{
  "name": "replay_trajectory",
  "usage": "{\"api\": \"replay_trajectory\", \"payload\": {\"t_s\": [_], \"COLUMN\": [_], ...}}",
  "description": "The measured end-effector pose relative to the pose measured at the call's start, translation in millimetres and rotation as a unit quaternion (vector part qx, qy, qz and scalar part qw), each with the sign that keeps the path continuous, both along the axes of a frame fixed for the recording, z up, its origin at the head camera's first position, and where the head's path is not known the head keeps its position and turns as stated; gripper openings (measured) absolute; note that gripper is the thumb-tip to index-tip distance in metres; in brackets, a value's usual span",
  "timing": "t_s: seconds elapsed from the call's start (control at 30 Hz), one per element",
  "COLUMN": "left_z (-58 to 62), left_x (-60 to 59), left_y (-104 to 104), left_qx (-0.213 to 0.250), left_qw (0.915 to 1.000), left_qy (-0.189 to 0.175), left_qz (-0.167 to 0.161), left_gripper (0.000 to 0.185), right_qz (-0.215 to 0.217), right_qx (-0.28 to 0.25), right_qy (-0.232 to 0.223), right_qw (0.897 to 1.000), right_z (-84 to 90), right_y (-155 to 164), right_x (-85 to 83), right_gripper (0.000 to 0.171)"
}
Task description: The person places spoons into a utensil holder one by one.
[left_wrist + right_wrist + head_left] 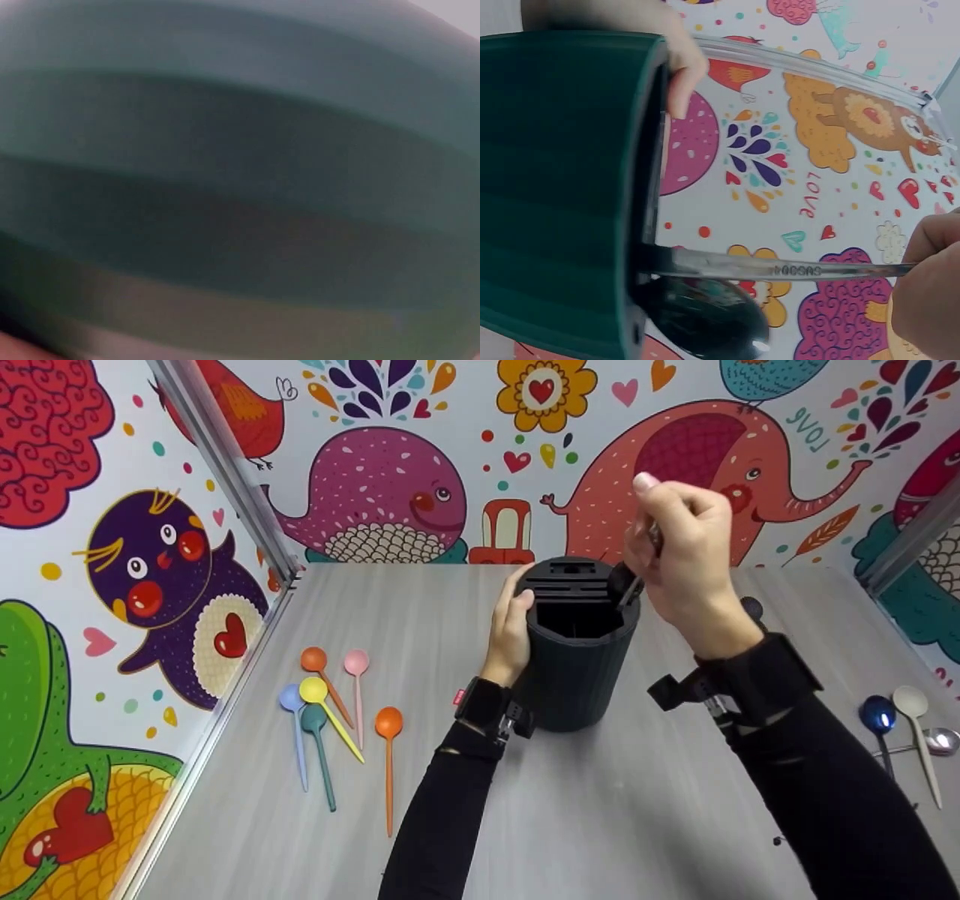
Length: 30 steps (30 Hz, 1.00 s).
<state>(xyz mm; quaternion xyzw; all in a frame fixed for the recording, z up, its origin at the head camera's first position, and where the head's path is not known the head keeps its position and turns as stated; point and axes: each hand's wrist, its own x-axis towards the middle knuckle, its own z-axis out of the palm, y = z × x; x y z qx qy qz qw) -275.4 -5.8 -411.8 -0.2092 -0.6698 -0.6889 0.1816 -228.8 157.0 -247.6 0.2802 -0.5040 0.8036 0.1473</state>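
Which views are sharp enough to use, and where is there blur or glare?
Head view: mostly sharp, the right hand slightly motion-blurred above the dark holder. Left wrist view: wholly blurred, only dark bands. Right wrist view: sharp; glare on the black spoon's bowl.

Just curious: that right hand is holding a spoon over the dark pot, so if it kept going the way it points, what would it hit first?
Probably the pot: the right hand aims its spoon down at the open top, near the rim. Depth is unclear.
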Motion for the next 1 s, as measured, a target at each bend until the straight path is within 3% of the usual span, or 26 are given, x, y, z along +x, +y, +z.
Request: {"api": "replay_trajectory", "payload": {"t_s": [0.73, 1.0], "left_z": [0.4, 1.5], "left_x": [1.7, 2.6], "left_y": [-1.8, -1.1], "left_qx": [-0.014, -0.008], "left_qw": [0.9996, 0.9997], "left_qy": [-0.017, -0.018], "left_qz": [0.016, 0.016], "left_gripper": [0.057, 0.058], "right_qz": [-0.07, -0.087], "right_qx": [0.066, 0.103], "right_qy": [-0.016, -0.032], "right_qw": [0.995, 0.99], "right_z": [-45.9, -52.5], "right_y": [-18.4, -29.5], "right_x": [-20.5, -23.8], "right_gripper": [0.049, 0.05]}}
